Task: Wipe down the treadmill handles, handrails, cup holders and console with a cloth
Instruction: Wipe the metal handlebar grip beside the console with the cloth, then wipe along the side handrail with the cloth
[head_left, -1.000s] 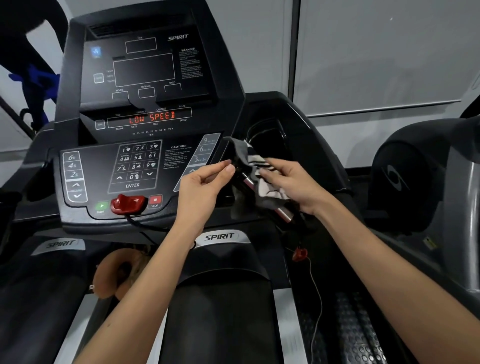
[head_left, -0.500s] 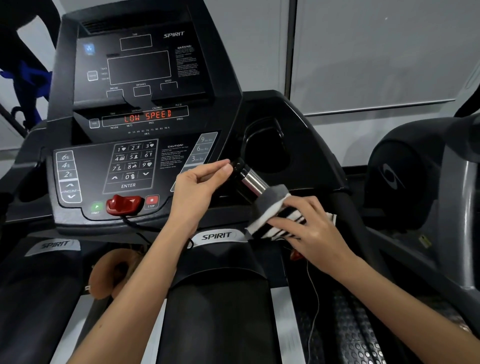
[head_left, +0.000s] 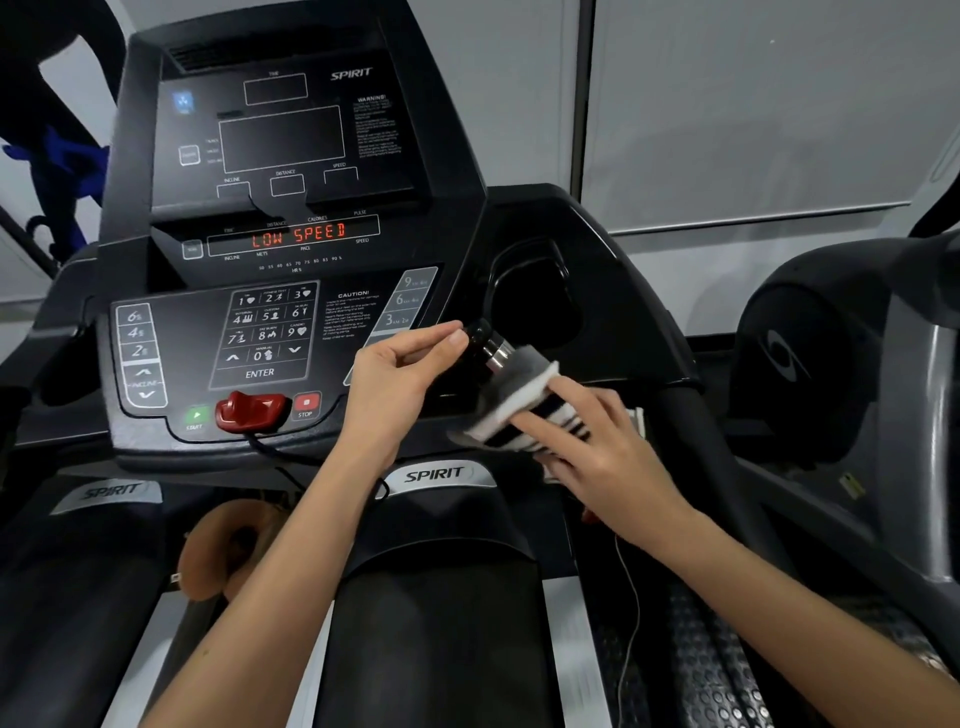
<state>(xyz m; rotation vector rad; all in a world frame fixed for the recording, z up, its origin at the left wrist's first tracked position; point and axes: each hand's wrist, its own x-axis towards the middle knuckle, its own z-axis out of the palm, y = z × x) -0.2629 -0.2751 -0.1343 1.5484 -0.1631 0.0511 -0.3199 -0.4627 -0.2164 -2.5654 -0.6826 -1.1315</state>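
The black treadmill console fills the upper left, its display reading LOW SPEED. A short handle with a black tip and a chrome sleeve sticks out toward me at the console's right side. My left hand pinches the handle's black tip between thumb and fingers. My right hand presses a grey, white and black striped cloth around the handle's lower part. The right cup holder opens just behind the handle. The right handrail runs down past my right wrist.
A red safety key sits on the console with its cord hanging below. A brown object lies by the motor cover. A second machine stands at the right, close to the handrail. Pale wall panels are behind.
My right hand slid the cloth down the handle from near its tip and now holds it wrapped lower on the handle. My left hand stays pinched on the tip.
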